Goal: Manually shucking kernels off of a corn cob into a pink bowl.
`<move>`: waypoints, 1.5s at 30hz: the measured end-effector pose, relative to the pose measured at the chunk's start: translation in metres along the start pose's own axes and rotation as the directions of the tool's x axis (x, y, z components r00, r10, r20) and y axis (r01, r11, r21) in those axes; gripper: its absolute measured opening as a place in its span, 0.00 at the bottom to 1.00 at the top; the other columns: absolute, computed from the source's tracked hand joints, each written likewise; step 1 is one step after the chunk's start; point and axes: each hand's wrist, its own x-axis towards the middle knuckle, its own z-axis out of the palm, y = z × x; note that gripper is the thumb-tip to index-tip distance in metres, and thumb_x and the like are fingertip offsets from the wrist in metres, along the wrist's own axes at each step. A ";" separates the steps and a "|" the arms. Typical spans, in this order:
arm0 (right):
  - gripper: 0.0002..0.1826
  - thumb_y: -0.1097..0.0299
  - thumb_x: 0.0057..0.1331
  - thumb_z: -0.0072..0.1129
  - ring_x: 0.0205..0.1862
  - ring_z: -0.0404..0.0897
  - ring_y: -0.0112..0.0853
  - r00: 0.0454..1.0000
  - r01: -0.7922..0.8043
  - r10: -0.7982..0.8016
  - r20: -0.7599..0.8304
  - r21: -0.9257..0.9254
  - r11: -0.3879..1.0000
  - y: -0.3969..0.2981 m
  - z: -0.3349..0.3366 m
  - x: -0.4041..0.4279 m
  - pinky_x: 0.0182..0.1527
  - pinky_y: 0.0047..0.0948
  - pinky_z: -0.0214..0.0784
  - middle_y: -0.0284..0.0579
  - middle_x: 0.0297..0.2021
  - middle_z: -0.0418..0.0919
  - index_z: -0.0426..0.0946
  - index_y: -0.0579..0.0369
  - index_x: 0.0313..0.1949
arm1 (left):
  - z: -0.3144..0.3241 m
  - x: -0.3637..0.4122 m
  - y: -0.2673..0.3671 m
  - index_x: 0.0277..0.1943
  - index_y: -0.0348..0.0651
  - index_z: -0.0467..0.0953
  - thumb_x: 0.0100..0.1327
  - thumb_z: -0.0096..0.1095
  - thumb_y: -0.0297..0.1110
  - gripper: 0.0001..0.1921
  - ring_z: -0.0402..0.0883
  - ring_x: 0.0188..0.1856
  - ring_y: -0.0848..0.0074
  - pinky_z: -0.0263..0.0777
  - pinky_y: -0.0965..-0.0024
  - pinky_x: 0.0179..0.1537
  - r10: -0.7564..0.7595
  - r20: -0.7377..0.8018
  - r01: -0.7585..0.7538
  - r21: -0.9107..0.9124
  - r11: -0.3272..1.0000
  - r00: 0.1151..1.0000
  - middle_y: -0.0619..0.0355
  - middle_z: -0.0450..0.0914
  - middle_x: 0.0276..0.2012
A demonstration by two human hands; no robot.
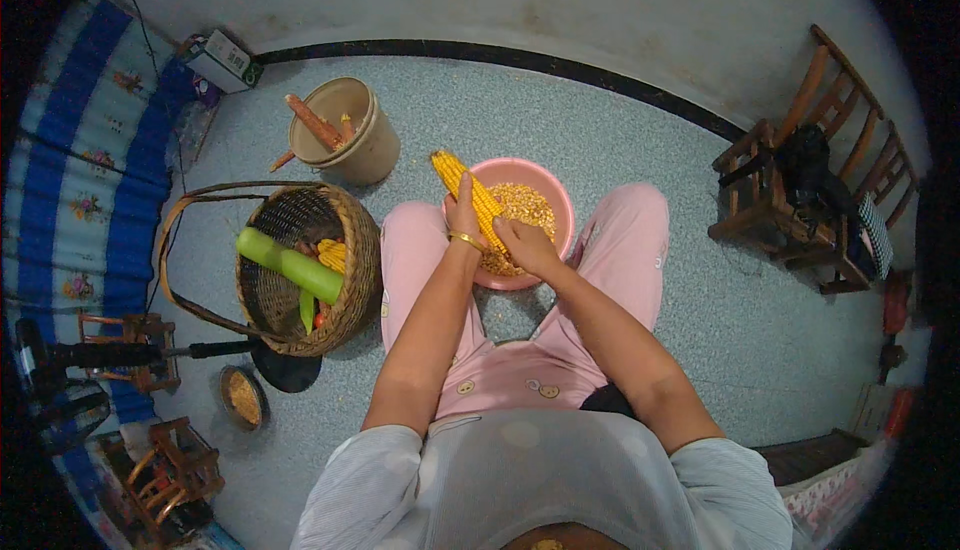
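An ear of yellow corn [457,175] slants over a pink plastic basin [564,194], its kernels dense along the length I can see. My left hand [465,212] wraps the ear around its middle, thumb laid along the top; a gold-coloured bangle [466,240] circles that wrist. Lower down, my right hand [531,248] grips the near end, with its thumb pressed against the kernels. Loose corn kernels [529,206] cover the basin's bottom. The basin rests on the floor between my knees, and my hands hide part of its contents.
A wicker basket [364,250] at left holds a long green gourd [289,265] and more corn [331,255]. Behind it, a beige bucket [379,149] contains bare corn cobs [313,122]. A small bowl [244,398] sits lower left. A wooden chair [780,227] stands at right by the wall.
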 end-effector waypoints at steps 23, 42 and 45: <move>0.27 0.50 0.58 0.35 0.25 0.72 0.43 0.996 0.064 -0.029 -0.084 0.448 0.892 -0.009 -0.001 -0.003 0.30 0.36 0.61 0.58 0.20 0.71 0.70 0.67 0.24 | 0.004 -0.005 0.003 0.35 0.42 0.64 0.54 0.47 0.48 0.17 0.69 0.19 0.75 0.66 0.74 0.20 -0.003 0.155 -0.019 0.145 0.989 0.988 0.58 0.69 0.21; 0.19 0.59 0.60 0.38 0.21 0.66 0.24 0.956 0.293 -0.277 -0.094 0.298 0.909 0.002 -0.008 0.002 0.24 0.26 0.58 0.39 0.17 0.69 0.69 0.63 0.22 | -0.001 -0.002 0.008 0.34 0.44 0.64 0.51 0.47 0.55 0.21 0.69 0.22 0.71 0.67 0.70 0.22 -0.267 0.180 0.276 -0.025 0.961 0.947 0.56 0.68 0.23; 0.19 0.58 0.60 0.37 0.23 0.67 0.24 0.996 0.080 -0.088 -0.009 0.512 0.855 0.012 -0.002 0.012 0.26 0.24 0.60 0.38 0.21 0.70 0.70 0.62 0.26 | -0.002 0.002 0.002 0.34 0.44 0.64 0.52 0.46 0.54 0.20 0.69 0.22 0.72 0.67 0.70 0.22 -0.258 0.201 0.276 -0.067 0.959 0.945 0.56 0.68 0.23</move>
